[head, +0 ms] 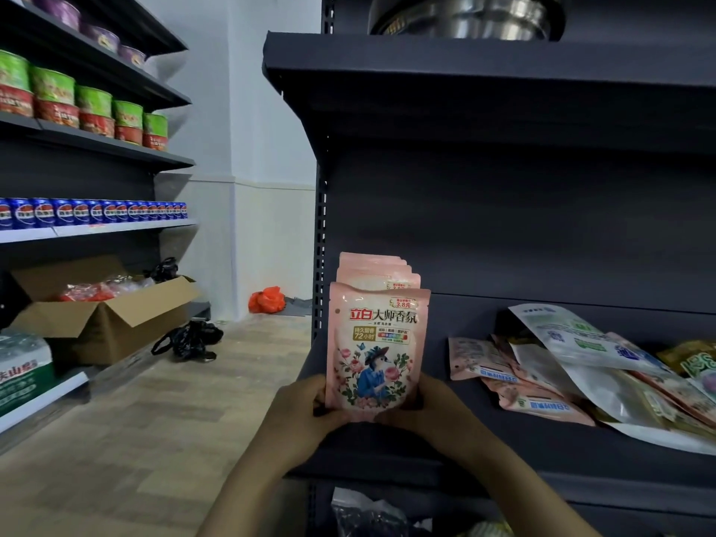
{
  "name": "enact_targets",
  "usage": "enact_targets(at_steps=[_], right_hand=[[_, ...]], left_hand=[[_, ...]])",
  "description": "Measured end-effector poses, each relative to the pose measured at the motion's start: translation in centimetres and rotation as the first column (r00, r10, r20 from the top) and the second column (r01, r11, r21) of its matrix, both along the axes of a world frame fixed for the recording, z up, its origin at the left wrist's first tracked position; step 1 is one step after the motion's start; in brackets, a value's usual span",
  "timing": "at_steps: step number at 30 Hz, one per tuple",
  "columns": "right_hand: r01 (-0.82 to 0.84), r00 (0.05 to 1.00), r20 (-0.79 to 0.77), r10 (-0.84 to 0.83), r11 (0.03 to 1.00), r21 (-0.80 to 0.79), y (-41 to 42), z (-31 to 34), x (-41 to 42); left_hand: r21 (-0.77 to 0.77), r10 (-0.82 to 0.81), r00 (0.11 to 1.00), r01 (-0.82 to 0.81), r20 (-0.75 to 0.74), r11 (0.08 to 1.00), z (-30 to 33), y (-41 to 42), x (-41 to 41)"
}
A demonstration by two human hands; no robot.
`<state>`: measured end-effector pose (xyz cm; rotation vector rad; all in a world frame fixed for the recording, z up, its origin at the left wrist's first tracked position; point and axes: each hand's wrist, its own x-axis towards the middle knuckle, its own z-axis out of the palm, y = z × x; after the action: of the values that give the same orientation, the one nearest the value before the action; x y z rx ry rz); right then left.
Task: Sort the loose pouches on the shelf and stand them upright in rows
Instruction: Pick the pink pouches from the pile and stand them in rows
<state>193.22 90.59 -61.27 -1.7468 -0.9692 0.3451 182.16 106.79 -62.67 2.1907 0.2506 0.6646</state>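
Note:
A row of pink flowered pouches (pixel 377 343) stands upright at the left end of the dark shelf (pixel 503 451). My left hand (pixel 306 408) grips the bottom left of the front pouch. My right hand (pixel 438 405) grips its bottom right. Several more pink pouches (pixel 377 271) stand close behind it. To the right, a loose pile of pouches (pixel 581 374) lies flat on the shelf: pink ones, white ones, and yellow-green ones at the far right.
A shelf board (pixel 484 79) hangs overhead with a metal pot (pixel 465 15) on it. Across the aisle, shelves hold cup noodles (pixel 89 106) and blue cans (pixel 93 213). An open cardboard box (pixel 104 312) and black bags (pixel 190 339) sit on the floor.

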Motion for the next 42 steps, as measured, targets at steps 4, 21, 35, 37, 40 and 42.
enact_targets(at_steps=[4,21,35,37,40,42], right_hand=[[0.034,0.999,0.042,-0.034,0.999,-0.018,0.0,0.0,-0.1],[-0.012,0.992,-0.125,0.022,0.997,0.080,-1.3,-0.1,0.3],[0.218,0.975,-0.023,-0.219,0.944,0.249,-6.3,3.4,4.5],[0.219,0.974,0.007,-0.226,0.950,0.223,-7.0,4.0,5.5],[0.218,0.969,0.071,-0.237,0.954,0.206,-7.7,4.7,6.7],[0.232,0.962,0.095,-0.256,0.950,0.210,-8.1,5.0,7.4]], left_hand=[[-0.035,-0.017,1.000,0.016,-0.018,0.999,0.2,0.0,-0.1],[-0.283,0.105,0.974,-0.046,0.199,0.958,1.0,-1.0,-0.9],[0.192,0.063,0.630,-0.329,0.774,0.925,6.0,-10.3,2.8],[0.227,0.006,0.633,-0.287,0.774,0.931,6.5,-11.7,4.2],[0.248,-0.031,0.656,-0.242,0.754,0.938,6.8,-13.4,6.3],[0.267,-0.068,0.711,-0.172,0.700,0.948,6.8,-14.1,7.9]])
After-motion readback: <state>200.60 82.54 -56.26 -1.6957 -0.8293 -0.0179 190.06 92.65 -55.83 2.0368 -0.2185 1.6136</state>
